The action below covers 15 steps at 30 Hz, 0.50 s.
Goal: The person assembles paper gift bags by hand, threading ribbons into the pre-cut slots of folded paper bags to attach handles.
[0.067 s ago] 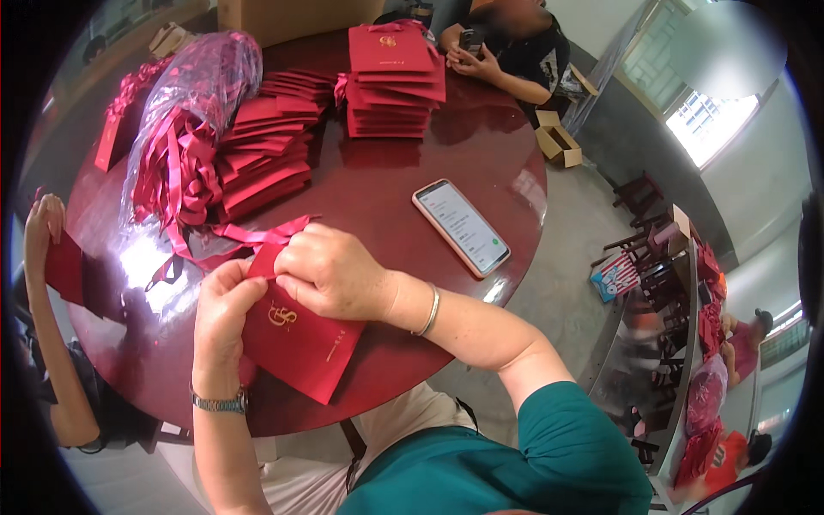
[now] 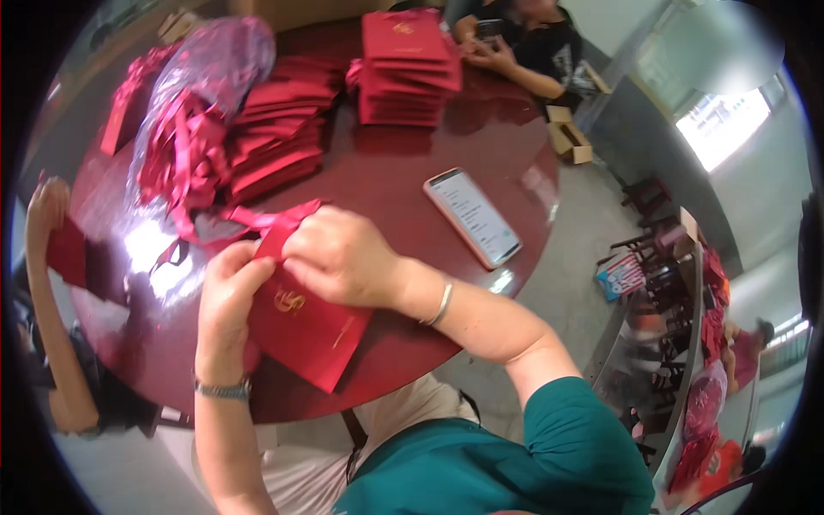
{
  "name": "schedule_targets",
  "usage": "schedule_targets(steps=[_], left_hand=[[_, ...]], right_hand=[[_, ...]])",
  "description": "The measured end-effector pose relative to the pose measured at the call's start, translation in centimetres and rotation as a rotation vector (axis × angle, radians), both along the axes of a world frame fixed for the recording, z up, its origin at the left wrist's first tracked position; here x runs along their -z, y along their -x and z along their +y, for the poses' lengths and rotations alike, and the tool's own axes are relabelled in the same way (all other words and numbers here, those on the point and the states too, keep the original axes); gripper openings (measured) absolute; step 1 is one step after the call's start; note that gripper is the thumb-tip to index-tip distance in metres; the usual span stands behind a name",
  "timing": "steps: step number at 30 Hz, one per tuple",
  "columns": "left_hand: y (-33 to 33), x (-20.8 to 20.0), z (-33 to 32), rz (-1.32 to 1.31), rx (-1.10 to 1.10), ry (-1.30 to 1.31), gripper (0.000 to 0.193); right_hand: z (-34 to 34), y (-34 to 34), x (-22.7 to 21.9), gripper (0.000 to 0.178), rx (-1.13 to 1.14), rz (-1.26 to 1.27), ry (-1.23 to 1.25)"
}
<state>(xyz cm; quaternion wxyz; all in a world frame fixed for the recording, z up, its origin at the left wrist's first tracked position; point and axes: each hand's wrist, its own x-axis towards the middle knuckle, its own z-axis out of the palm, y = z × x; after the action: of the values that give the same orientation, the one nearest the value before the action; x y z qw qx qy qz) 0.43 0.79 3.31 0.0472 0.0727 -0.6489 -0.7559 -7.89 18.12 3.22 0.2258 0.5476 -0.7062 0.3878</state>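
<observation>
Clamped on a red bag (image 2: 318,339), the left grip (image 2: 230,290) pinches its top edge at eleven o'clock, the right grip (image 2: 341,257) at twelve. On the round red-brown bench (image 2: 386,184), a ribbon heap (image 2: 184,159) partly covered by clear plastic (image 2: 215,47) lies at ten o'clock; a bag stack (image 2: 403,81) stands at one. The red bag is at six, the lit phone (image 2: 472,216) at three.

Two bare hands (image 2: 342,257), one red gift bag (image 2: 311,336) between them, two large piles of similar bags (image 2: 405,79), one ribbon-filled plastic sack (image 2: 233,50), one round table (image 2: 386,172), one smartphone (image 2: 472,218) lying there, one wristwatch (image 2: 222,390), one bangle (image 2: 443,304); blurred far right, apparently two people (image 2: 748,354).
</observation>
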Motion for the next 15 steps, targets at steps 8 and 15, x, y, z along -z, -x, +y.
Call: schedule_targets(steps=[8, 15], left_hand=[[1.0, -1.1, 0.4, -0.039, -0.099, -0.15, 0.027], [0.4, 0.3, -1.2, -0.08, 0.079, -0.139, 0.015]], right_hand=[[0.7, 0.7, -1.1, 0.012, 0.002, -0.151, -0.036], [0.1, -0.8, -1.3, 0.01, 0.006, -0.227, -0.089]])
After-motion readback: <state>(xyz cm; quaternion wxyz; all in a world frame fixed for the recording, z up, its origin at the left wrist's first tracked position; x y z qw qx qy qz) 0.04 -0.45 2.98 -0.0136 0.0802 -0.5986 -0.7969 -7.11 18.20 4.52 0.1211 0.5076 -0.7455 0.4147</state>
